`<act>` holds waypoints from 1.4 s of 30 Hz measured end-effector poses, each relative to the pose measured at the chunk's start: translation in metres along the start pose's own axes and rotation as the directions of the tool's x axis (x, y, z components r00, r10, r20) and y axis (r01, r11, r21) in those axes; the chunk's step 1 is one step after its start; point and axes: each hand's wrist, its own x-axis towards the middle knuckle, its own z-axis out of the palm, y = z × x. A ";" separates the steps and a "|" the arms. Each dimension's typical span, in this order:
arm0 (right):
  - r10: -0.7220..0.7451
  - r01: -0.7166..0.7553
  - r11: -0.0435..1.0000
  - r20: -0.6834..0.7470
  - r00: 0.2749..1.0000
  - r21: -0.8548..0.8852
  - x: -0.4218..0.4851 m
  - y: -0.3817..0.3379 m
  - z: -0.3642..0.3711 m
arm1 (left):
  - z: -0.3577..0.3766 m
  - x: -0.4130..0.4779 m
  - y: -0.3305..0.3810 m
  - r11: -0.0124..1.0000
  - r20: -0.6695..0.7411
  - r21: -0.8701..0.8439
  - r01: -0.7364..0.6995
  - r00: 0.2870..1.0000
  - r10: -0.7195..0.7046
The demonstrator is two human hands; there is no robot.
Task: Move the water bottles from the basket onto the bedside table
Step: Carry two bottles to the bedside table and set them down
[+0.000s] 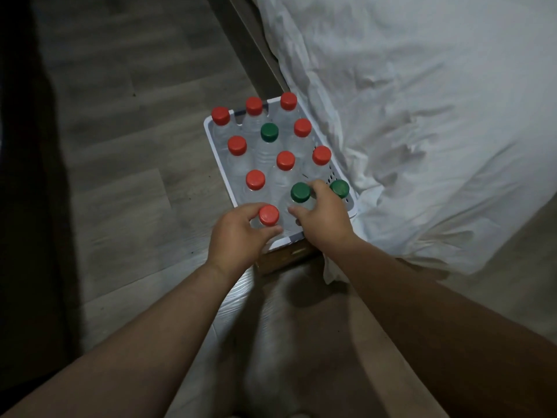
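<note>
Left hand wraps the red-capped bottle at the white basket's near corner, and right hand curls round the green-capped bottle just beside it. I'd grip below the caps and pull straight up so the neighbouring bottles don't tip.

You are reading nothing here: no text, label, brand or number is showing legibly. The caps on the water bottles are showing plain red and green tops. The bottle sides are sitting too low and blurred inside the white basket to make out any label.
</note>
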 end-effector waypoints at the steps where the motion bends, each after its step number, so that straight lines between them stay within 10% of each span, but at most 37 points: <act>1: -0.008 0.009 0.999 -0.011 1.000 0.031 0.001 0.001 0.000 | 0.000 -0.001 0.000 1.000 -0.007 -0.006 -0.002 1.000 0.002; 26: -0.182 0.179 0.975 0.010 0.983 0.134 -0.161 -0.243 -0.196 | -0.214 -0.138 0.271 0.987 -0.091 -0.159 0.036 0.995 -0.051; 42: -0.532 0.490 0.820 0.078 0.843 0.296 -0.336 -0.460 -0.327 | -0.386 -0.289 0.465 0.984 -0.457 -0.097 -0.149 0.885 0.089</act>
